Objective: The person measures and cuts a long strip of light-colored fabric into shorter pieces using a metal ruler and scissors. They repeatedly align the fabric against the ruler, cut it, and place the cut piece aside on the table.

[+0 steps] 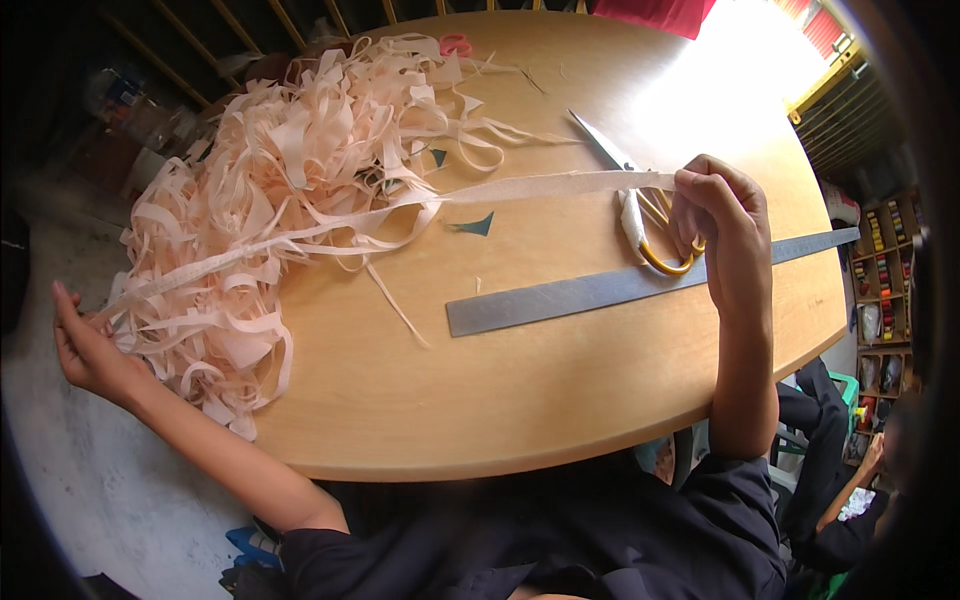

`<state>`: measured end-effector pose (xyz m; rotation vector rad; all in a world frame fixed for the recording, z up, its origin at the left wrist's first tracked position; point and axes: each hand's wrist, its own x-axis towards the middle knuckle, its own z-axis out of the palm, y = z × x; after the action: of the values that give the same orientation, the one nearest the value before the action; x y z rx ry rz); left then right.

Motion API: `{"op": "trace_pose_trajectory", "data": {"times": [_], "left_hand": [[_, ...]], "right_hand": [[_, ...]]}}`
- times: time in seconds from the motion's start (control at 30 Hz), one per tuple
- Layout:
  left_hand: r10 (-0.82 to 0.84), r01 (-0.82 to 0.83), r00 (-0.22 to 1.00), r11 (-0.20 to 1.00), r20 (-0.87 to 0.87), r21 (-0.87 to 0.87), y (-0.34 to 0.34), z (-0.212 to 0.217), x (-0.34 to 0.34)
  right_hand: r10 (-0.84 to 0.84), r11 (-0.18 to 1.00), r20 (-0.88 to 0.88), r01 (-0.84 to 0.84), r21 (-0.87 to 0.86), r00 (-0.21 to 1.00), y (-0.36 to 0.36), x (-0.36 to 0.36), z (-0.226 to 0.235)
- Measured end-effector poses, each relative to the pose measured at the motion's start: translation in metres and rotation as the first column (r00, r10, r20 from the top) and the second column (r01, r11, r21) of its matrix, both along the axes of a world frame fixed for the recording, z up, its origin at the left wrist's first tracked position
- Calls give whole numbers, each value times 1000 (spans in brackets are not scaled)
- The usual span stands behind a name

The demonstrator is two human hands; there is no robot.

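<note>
A long peach fabric strip (pixel 540 188) stretches across the table between my two hands. My right hand (pixel 722 200) pinches one end of it, raised above a pair of scissors (pixel 632 205) with yellow-rimmed handles. At the far left, my left hand (pixel 92 350) is by the other end of the strip, at the edge of a big tangled heap of peach fabric strips (pixel 270 150). Its thumb points up and the fingers curl toward the fabric; the exact grip is small and partly hidden. Below the scissors lies a long metal ruler (pixel 560 300).
The wooden table (pixel 400 420) has a rounded near edge. Small dark green scraps (pixel 474 226) lie beside the heap, and a pink-handled tool (pixel 455 45) sits behind it. At right are thread shelves (pixel 885 270) and another person's arm (pixel 850 490). Red cloth (pixel 655 14) hangs at the far edge.
</note>
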<state>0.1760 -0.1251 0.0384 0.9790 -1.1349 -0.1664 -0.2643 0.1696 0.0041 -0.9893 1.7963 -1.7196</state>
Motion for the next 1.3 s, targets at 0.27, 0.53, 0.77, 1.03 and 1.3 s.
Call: {"op": "trace_pose_trajectory", "data": {"times": [0.27,0.53,0.77,1.03,1.3], "left_hand": [[68,-40,946,995,317,-92,-20,-10,-7],[-627,678,572,724,529,126,108,-48,-147],[-996,786,-90,-75,-7,614,160,-54,-191],[-980,490,124,-76,-156,869,123,-30,-155],[-957,226,17,287,291,931,118,-37,-143]], "right_hand": [[95,979,-24,-89,185,995,-4,10,0],[446,830,102,-454,324,889,-1,20,8],[628,720,208,-661,210,750,5,30,16],[500,657,55,-420,626,864,-2,25,8],[578,633,-247,-237,737,778,-1,26,-7]]}}
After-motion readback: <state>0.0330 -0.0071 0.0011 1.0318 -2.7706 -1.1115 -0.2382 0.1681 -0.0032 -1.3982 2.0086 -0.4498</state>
